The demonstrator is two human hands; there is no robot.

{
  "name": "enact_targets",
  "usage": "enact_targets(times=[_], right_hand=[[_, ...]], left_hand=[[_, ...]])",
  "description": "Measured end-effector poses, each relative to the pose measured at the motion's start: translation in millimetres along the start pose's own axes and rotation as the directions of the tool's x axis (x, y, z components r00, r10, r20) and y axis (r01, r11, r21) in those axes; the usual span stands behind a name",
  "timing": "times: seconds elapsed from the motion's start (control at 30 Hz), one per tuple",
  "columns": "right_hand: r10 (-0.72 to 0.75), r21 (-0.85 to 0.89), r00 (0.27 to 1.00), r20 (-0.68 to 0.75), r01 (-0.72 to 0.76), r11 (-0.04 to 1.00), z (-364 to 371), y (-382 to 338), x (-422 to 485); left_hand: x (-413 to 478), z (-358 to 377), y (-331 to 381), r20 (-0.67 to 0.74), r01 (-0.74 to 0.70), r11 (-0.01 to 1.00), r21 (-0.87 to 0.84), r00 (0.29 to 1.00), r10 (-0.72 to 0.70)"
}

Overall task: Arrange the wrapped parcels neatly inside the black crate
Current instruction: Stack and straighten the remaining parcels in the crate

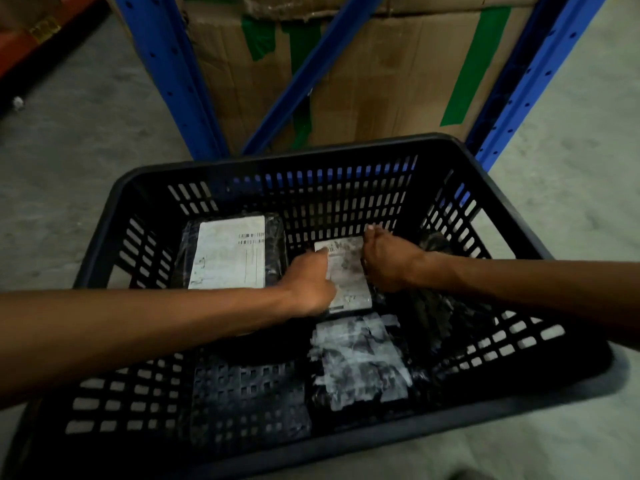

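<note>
The small parcel (348,271), long axis twelve-to-six, is gripped by the left hand (310,284) and right hand (389,259) from nine and three o'clock.

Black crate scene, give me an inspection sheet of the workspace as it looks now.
Surface: grey concrete floor, crate standing on it.
Job's things: labelled parcel far left; middle parcel held; near parcel below it; dark wrapped parcel at right.
Clutter: nothing seen.
Grippers: left hand and right hand grip the middle parcel's sides.
Cables: nothing seen.
Surroundings: blue rack, taped cardboard box.
</note>
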State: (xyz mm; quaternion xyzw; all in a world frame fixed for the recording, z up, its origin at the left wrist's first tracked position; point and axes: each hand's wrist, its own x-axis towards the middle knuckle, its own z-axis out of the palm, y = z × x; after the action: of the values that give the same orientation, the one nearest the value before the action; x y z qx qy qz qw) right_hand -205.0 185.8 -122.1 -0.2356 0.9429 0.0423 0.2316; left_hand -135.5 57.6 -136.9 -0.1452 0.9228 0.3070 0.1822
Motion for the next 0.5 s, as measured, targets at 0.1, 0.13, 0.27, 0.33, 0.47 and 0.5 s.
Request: enact_targets(times=[0.1, 0.13, 0.27, 0.33, 0.47, 0.5], right_hand=[[-0.143, -0.012, 0.989, -0.041, 0.142, 0.99, -9, 9, -45], [-0.194, -0.037, 0.981, -0.026, 0.193, 0.98, -10, 12, -64], [-0.219, -0.117, 0.952, 0.215, 0.247, 0.962, 3, 16, -97], [-0.188, -0.116, 0.921, 0.34, 0.239, 0.964, 15, 14, -100], [-0.094, 0.061, 0.832, 0.546, 0.073, 0.996, 37, 22, -79], [-0.084, 0.161, 0.817, 0.57, -0.01, 0.987, 42, 23, -72]], left_hand=[[-53, -2, -17, 0.076, -0.109, 0.994, 0.009, 0.991, 0.108], [-70, -3, -20, 0.121, -0.133, 0.991, 0.023, 0.984, 0.129], [-98, 5, -24, 0.4, 0.079, 0.997, 0.014, 0.913, -0.078], [-95, 17, -29, 0.486, 0.29, 0.954, -0.08, 0.847, -0.217], [-77, 40, -32, 0.514, 0.421, 0.883, -0.209, 0.815, -0.267], [-73, 41, -27, 0.523, 0.431, 0.875, -0.222, 0.81, -0.266]])
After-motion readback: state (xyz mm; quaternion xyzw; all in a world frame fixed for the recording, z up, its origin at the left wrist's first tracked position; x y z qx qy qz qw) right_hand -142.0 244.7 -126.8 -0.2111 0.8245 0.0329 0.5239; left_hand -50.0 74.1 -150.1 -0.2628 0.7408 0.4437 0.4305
